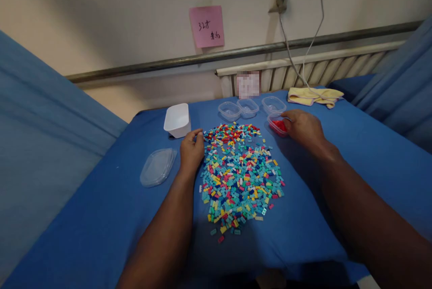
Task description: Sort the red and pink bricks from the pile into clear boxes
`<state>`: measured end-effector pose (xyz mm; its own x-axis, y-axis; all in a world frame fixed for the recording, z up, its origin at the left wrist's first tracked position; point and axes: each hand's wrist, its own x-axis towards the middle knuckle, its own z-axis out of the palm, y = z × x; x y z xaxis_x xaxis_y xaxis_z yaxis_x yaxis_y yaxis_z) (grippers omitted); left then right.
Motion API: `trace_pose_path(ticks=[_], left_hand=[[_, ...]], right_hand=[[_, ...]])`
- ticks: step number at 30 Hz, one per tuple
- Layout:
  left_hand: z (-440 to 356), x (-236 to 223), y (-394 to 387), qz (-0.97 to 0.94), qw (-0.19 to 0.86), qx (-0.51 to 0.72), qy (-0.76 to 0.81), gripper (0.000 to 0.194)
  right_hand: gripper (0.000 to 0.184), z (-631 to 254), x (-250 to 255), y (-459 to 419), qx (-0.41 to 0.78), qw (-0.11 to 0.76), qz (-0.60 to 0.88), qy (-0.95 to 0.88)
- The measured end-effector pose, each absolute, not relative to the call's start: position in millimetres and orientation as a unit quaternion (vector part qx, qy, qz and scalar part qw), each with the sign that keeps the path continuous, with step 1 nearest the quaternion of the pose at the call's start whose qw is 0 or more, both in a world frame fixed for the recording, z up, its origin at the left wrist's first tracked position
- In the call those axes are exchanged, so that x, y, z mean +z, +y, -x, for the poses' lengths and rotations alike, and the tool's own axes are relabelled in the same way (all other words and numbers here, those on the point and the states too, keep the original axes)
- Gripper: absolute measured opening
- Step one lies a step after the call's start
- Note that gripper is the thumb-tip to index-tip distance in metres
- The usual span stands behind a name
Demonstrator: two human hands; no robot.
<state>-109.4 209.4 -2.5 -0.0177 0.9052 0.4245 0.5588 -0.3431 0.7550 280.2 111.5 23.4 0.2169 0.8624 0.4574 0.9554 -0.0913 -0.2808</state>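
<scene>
Toy bricks [241, 176] lie loose between your hands, spread longest from near to far. Your left hand [191, 151] is nearer, at their left edge, fingers bent, grip unclear; your right hand [305, 128] curls at the red-filled clear tub [278, 128], right of their far end, its hold equally unclear.

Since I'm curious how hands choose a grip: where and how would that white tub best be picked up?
Probably by its right wall, coming from above and the right, thumb inside the rim and fingers outside. The white tub stands upright with its mouth open, so the rim is exposed, and the left hand is beside it.
</scene>
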Motion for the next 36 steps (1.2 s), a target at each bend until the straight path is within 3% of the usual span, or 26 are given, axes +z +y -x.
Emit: trace_pose_path(ticks=[7, 14, 18, 22, 30, 36], left_hand=[[111, -13, 218, -0.717, 0.180, 0.385, 0.553, 0.050], [102, -8, 209, -0.811, 0.135, 0.150, 0.550, 0.065], [98, -4, 201, -0.828, 0.102, 0.103, 0.542, 0.067], [98, -5, 200, -0.819, 0.123, 0.140, 0.543, 0.065], [106, -17, 213, -0.719, 0.269, 0.370, 0.523, 0.064], [108, -17, 215, -0.666, 0.300, 0.437, 0.524, 0.072]], right_hand=[[0.048, -232, 19, 114, -0.053, 0.285, 0.634, -0.716], [0.097, -164, -2, 139, 0.128, 0.098, 0.627, -0.762], [0.109, -145, -8, 137, 0.139, 0.078, 0.599, -0.785], [0.109, -133, -8, 140, 0.132, 0.081, 0.589, -0.793], [0.106, -89, 5, 165, 0.156, 0.087, 0.572, -0.801], [0.098, -58, 11, 179, 0.154, 0.074, 0.553, -0.815]])
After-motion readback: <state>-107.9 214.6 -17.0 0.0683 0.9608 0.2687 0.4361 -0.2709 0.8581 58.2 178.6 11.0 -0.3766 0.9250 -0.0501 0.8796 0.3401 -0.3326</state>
